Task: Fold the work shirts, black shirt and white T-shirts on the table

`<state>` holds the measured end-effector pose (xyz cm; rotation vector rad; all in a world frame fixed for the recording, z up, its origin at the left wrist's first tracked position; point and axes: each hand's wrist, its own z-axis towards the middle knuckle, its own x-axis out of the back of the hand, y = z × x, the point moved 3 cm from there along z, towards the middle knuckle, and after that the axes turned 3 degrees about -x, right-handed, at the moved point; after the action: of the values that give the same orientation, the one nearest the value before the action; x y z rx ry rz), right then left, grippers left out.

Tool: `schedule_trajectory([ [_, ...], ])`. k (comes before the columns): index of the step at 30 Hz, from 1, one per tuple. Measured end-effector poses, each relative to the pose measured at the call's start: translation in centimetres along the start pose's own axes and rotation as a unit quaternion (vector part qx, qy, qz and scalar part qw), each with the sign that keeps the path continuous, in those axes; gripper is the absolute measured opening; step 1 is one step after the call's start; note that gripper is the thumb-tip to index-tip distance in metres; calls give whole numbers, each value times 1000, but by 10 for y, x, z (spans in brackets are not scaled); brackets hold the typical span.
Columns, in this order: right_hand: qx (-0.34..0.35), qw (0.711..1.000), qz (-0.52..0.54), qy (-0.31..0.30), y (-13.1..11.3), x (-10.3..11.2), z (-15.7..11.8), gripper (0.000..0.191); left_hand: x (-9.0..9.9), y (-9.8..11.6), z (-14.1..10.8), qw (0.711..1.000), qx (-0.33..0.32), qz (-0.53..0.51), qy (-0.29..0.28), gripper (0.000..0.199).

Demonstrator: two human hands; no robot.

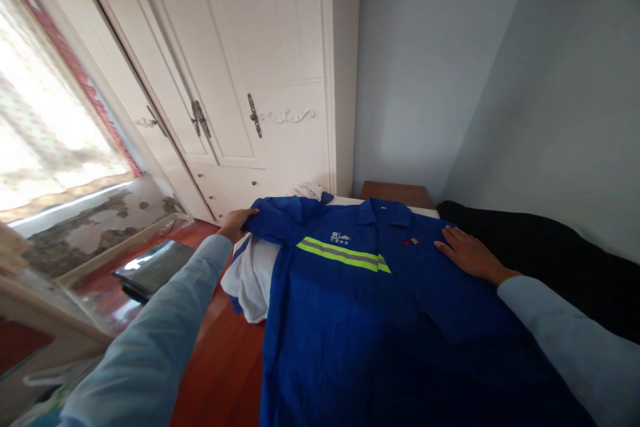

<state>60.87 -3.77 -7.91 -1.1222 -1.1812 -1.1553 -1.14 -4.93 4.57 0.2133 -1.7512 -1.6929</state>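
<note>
A blue work jacket [340,320] with a yellow-green and grey reflective stripe across its chest lies spread out, front side up, its collar away from me. At the far left, my left hand [239,222] pinches the end of the jacket's sleeve. My right hand [473,255] rests flat on the shoulder at the other side, fingers stretched out. White cloth with blue edging [255,273] hangs out from under the left sleeve. The jacket's lower end runs out of the picture at the bottom.
A white wardrobe [280,47] with dark handles stands behind. A crumpled white and blue cloth [307,191] lies beyond the sleeve. Black fabric [545,260] spreads at the right, near a brown wooden piece [397,193]. A dark ribbed case [155,267] sits on the red floor [225,353].
</note>
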Motion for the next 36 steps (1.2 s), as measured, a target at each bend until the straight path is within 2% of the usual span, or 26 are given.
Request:
schedule_trajectory([
  [4, -4, 1000, 3, -23, 3, 3, 5, 72, -12, 36, -5, 999, -47, 5, -9, 18],
  [6, -23, 999, -3, -47, -2, 10, 8, 65, -24, 62, -22, 990, -132, 30, -28, 20],
  [7, -35, 998, -11, -59, -7, 15, 8, 60, -33, 78, -35, 973, -216, 65, -57, 22],
  [8, -39, 997, -18, -60, -17, 21, 9, 55, -45, 91, -53, 942, -303, 100, -101, 25],
  [10, -7, 1000, -5, -13, -47, 37, 8, 46, -70, 108, -94, 875, -418, 135, -202, 26],
  [12, 67, 992, 72, 79, -88, 54, 3, 43, -95, 111, -138, 782, -494, 179, -334, 25],
  [13, 96, 979, 138, 112, -109, 60, 0, 45, -104, 108, -158, 734, -519, 214, -382, 25],
  [14, 105, 965, 210, 118, -128, 64, -1, 46, -111, 102, -175, 698, -530, 249, -413, 27],
  [15, 101, 949, 282, 96, -144, 66, -2, 47, -115, 94, -188, 674, -533, 275, -432, 30],
  [17, 87, 913, 399, 25, -169, 63, 0, 47, -114, 76, -204, 649, -528, 304, -456, 43],
  [19, 69, 883, 463, -16, -180, 59, 4, 45, -105, 56, -208, 647, -516, 308, -470, 57],
  [21, 47, 875, 481, -28, -182, 54, 10, 40, -91, 35, -202, 657, -503, 317, -464, 61],
  [24, 13, 884, 465, -52, -181, 44, 15, 39, -70, 5, -184, 682, -486, 353, -417, 62],
  [26, 17, 884, 459, -82, -184, 40, 15, 42, -59, -13, -172, 704, -475, 371, -376, 70],
  [28, 39, 871, 473, -123, -188, 42, 14, 48, -51, -25, -163, 730, -464, 369, -340, 76],
  [29, 54, 858, 490, -145, -189, 45, 13, 52, -48, -29, -159, 742, -460, 361, -327, 74],
  [32, 74, 815, 540, -196, -182, 59, 13, 63, -44, -36, -153, 765, -463, 329, -304, 50],
  [34, 55, 810, 536, -231, -169, 68, 14, 72, -42, -38, -152, 771, -474, 314, -286, 42],
  [36, 27, 822, 501, -270, -156, 72, 17, 77, -40, -40, -152, 776, -487, 302, -264, 40],
])
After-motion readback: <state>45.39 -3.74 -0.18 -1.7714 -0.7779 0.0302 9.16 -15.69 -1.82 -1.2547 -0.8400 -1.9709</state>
